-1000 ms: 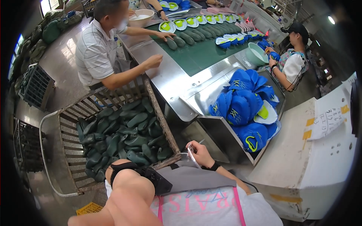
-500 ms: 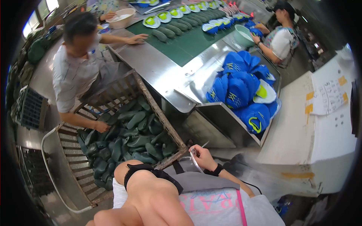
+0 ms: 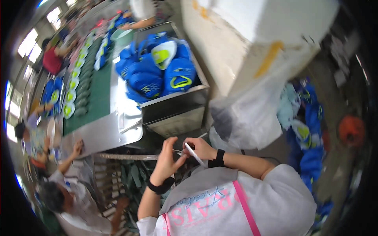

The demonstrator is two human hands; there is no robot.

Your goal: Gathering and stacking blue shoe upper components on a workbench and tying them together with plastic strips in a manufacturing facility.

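In front of my chest, my right hand (image 3: 200, 148) is closed around a slim white strip-like thing (image 3: 193, 153). A thin pale tip (image 3: 203, 135) sticks out beyond its fingers; the kind of thing is unclear. Close beside it is my left hand (image 3: 168, 160), thumb and fingers apart, the thumb near the white thing. A small thin silvery piece shows between the two hands, too small to name. Black bands circle both wrists. Beyond my hands, blue shoe uppers (image 3: 145, 74) with yellow-green details are heaped in a metal tray (image 3: 177, 96).
A green work belt (image 3: 98, 92) carries rows of shoe parts and dark green lasts. At lower left, a person (image 3: 78, 204) stands by a slatted cart (image 3: 106, 173) of lasts. A white box (image 3: 220, 51) and plastic bag (image 3: 252, 114) are right of the tray; more blue uppers (image 3: 311, 157) lie beyond.
My view has swung to the right. My left hand has come up from low in front of me to beside my right hand, which still holds the white thing.
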